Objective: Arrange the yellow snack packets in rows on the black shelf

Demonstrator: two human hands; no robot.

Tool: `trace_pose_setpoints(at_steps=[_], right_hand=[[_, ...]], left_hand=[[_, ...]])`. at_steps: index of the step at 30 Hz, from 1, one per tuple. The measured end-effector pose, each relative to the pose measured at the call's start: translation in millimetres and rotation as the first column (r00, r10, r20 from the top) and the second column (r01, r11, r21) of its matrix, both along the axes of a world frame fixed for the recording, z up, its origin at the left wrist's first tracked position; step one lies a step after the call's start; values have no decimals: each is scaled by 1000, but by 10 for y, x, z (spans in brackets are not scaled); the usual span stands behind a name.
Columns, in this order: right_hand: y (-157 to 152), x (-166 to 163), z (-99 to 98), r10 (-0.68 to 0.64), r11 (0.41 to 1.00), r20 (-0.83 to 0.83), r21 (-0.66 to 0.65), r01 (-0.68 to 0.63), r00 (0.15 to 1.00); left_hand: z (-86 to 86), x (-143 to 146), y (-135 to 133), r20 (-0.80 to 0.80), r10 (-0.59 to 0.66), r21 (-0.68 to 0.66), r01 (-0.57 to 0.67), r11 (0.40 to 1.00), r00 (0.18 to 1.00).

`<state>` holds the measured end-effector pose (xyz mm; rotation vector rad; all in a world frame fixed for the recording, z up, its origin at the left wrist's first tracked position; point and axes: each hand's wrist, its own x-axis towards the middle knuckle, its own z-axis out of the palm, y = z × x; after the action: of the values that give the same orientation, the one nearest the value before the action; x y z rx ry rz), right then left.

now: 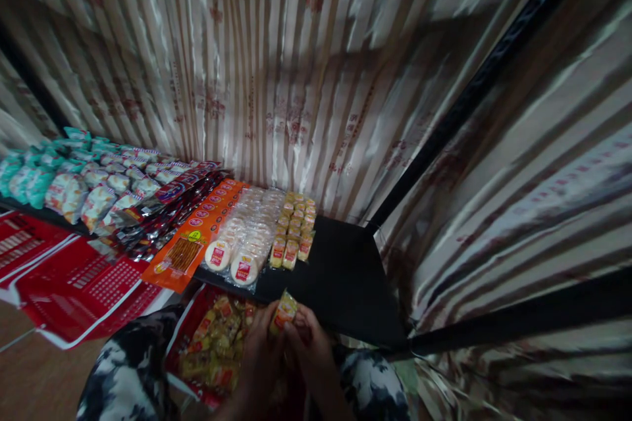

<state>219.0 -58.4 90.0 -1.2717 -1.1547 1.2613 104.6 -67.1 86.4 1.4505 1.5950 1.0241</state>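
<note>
From grip: black shelf (340, 270) at 1 o'clock, red container (208, 397) at 8, packet rows (294, 232) at 12. With left fingers (265, 322) and right fingers (295, 337), pinching yellow packet (284, 309) at centre. Could drop it via loose pinch, topple rows by bumping.

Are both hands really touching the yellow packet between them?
Touching: the head view shows the packet held between the left hand and the right hand.

Looks glossy and plastic on the small packet (284, 311), smooth and matt on the shelf (340, 276), creased and shiny on the striped sheeting (296, 46).
</note>
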Motion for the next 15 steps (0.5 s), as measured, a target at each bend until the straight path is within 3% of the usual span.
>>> trace_pose_setpoints(at_steps=[7, 10, 15], right_hand=[[681, 597, 163, -301, 953, -35, 5, 302, 953], [1089, 840, 164, -386, 920, -9, 72, 386, 922], [1730, 1151, 23, -491, 870, 226, 174, 461, 841]], left_hand=[[392, 613, 482, -37, -94, 216, 100, 971, 995], [498, 910, 814, 21, -107, 131, 103, 986, 994], [570, 1288, 1429, 168, -180, -59, 192, 980, 969]])
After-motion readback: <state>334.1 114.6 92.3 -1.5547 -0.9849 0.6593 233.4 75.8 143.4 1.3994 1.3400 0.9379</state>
